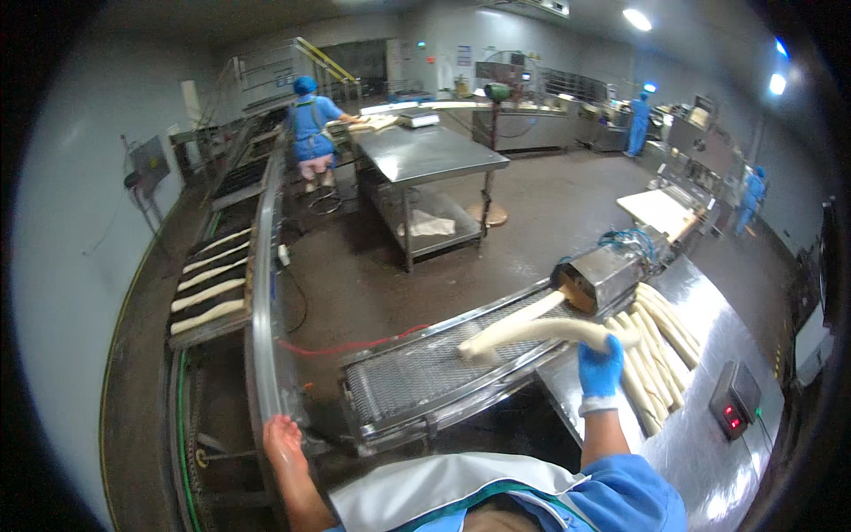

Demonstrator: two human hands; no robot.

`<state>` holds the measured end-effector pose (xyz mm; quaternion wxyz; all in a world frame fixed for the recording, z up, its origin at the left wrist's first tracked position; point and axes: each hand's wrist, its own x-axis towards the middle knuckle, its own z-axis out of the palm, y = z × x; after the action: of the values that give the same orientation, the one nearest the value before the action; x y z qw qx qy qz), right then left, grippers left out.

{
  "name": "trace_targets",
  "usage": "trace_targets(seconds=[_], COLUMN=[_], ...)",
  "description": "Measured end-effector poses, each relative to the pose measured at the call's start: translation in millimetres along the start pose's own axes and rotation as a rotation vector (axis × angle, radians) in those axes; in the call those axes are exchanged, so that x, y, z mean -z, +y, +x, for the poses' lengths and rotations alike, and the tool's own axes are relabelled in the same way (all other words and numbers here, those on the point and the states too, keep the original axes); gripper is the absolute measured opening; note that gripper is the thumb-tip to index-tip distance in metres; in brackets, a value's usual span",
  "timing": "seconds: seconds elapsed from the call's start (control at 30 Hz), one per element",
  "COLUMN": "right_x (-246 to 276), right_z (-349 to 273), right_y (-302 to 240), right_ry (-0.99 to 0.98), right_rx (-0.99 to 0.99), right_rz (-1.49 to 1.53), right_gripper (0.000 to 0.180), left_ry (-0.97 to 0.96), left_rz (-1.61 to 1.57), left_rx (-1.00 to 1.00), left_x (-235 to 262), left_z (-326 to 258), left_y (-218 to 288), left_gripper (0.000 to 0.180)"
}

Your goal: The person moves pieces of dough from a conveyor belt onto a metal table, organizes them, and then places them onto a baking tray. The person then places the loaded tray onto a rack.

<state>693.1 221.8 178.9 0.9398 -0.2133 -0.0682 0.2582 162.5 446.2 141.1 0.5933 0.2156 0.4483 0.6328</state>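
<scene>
My right hand (601,365), in a blue glove, is closed around a long pale dough strip (541,332) near its right end. The strip stretches leftward over a mesh conveyor (417,372), and its left end is blurred. Another dough strip (525,317) runs from the mouth of a metal machine (605,273) down onto the mesh; where the two meet, I cannot tell if they touch. Several dough strips (654,355) lie side by side on the steel table (709,301) at right. My bare left hand (284,436) holds nothing, fingers partly showing, beside a metal rail (265,355).
Dough strips lie on a dark tray (211,282) on the left-hand line. A small device with a red display (736,401) sits on the right table. Ahead stands a steel table (430,152). A co-worker in blue (312,124) works beyond it; others stand far right. A red hose (355,346) crosses the floor.
</scene>
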Motion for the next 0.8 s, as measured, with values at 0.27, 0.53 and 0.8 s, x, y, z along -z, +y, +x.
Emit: trace_targets(seconds=[0.27,0.53,0.8], right_x=[198,233,38], right_z=[-87,-43,8], right_y=[-83,-71,90], right_ry=[0.802,0.872,0.013], right_rx=[0.032,0.198,-0.458], right_rz=[-0.256,-0.379,-0.767], right_gripper=[0.028,0.032,0.011], left_ry=[-0.212,-0.281,-0.084], left_rz=[0.099,0.120,0.096], left_rx=[0.102,0.090,0.020], left_x=[-46,-66,-26], left_z=[19,13,-4], left_y=[-42,-41,-12], left_gripper=[0.015,0.015,0.012])
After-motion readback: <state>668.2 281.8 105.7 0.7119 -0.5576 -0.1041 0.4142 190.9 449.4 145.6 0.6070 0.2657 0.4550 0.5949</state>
